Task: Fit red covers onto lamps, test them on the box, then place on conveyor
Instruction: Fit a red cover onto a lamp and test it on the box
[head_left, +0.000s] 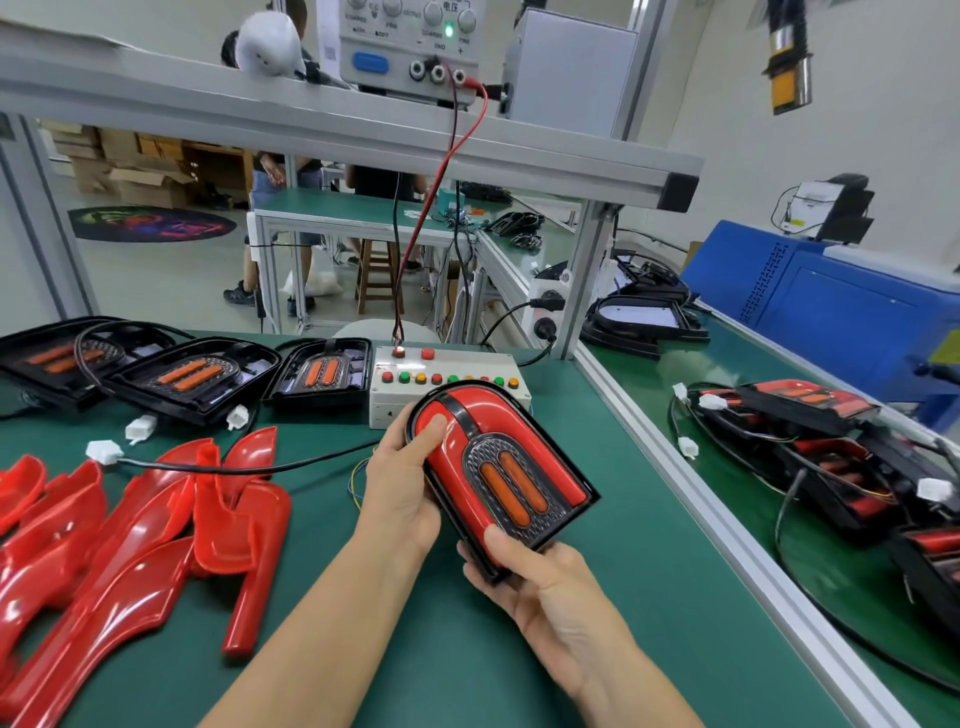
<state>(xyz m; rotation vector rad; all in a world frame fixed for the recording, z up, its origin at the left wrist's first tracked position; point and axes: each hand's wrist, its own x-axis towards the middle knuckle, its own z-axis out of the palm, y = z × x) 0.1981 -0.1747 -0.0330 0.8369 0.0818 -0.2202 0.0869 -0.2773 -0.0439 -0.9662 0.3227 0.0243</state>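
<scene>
Left hand (402, 486) and right hand (545, 587) both grasp a lamp (506, 475), red cover (470, 447) fitted, above the green bench | test box (447, 387) just behind, testing apparently pending | uncovered lamps (195, 376), loose covers (130, 525) remain | finished lamps (810, 415) on conveyor

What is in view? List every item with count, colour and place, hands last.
lamp with red cover: one, red and black, held above the table
uncovered lamps: three, black with orange strips, far left of the table
loose red covers: a pile, count unclear, near left
test box: one, white with coloured buttons, behind the held lamp
finished lamps: several, on the conveyor, right
power supply: one, white, top shelf
left hand: grips lamp's left edge
right hand: grips lamp's near end
</scene>
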